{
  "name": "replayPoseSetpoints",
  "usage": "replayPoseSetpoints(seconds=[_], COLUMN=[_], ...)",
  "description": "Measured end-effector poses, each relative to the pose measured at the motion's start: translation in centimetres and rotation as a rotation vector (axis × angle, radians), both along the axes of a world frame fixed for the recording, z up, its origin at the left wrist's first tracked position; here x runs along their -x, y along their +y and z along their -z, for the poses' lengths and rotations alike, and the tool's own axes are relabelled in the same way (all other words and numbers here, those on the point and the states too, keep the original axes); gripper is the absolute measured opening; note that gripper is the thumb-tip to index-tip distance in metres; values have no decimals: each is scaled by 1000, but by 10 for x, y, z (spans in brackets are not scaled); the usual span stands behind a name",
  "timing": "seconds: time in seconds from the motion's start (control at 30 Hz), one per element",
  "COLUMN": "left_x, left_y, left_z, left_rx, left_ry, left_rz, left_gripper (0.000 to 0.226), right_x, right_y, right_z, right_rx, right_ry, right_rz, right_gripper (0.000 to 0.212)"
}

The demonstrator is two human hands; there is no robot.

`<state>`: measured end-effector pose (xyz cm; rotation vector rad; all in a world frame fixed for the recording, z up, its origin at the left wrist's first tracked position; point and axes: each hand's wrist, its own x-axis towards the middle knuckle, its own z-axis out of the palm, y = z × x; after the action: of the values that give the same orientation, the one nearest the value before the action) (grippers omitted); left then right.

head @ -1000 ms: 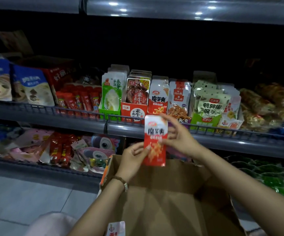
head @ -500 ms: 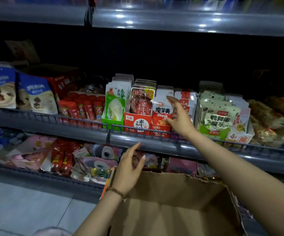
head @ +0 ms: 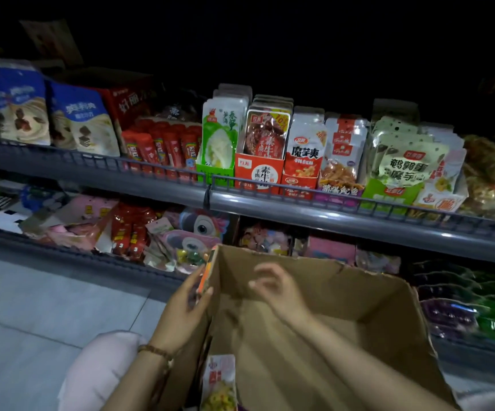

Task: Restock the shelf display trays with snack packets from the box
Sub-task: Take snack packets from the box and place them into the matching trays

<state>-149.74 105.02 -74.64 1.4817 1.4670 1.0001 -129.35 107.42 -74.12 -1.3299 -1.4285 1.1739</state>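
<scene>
The right hand [head: 276, 289] has left the shelf and dropped back into the open brown cardboard box [head: 359, 307], and the left hand [head: 188, 304] has moved onto the box's left wall. The right hand's fingers are loosely curled and blurred, with nothing in them. The left hand grips the wall near its top corner. The red-and-white snack packet [head: 305, 149] stands at the front of the red cardboard display tray [head: 298, 185] on the grey metal shelf [head: 329, 213]. Another white-and-red packet [head: 218, 381] shows by the box's near left wall.
</scene>
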Motion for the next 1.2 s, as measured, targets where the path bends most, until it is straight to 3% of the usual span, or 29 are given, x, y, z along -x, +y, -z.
replayPoseSetpoints(seconds=[0.1,0.2,0.4,0.6,0.77,0.93,1.03,1.1,1.17,1.2], left_x=[5,3,1,3,-1,-16,-42,-58,-70,-77], left_y=[-2,-3,-6,-1,-2,1,3,7,12,15], left_z=[12,11,10,16,7,-17,-41,-54,-71,-77], left_rx=[48,60,48,48,20,-245,-65,58,313,482], left_ry=[-59,-80,-84,-39,9,380,222,152,18,-167], left_rz=[-5,-18,-25,-18,29,71,201,152,119,150], left_gripper=[42,42,40,41,47,63,70,72,82,75], right_x=[33,63,77,47,6,-34,-52,-61,-70,-74], right_y=[-17,-25,-32,-34,-26,-16,-11,-10,-15,-19], right_z=[60,98,114,106,60,-8,-38,-55,-71,-77], right_rx=[416,625,765,808,702,485,365,189,-43,-151], right_ry=[-10,-22,-119,21,226,263,234,176,26,-89], right_rz=[-82,-4,44,129,108,36,29,35,47,21], right_gripper=[16,23,31,17,15,14,12,11,13,14])
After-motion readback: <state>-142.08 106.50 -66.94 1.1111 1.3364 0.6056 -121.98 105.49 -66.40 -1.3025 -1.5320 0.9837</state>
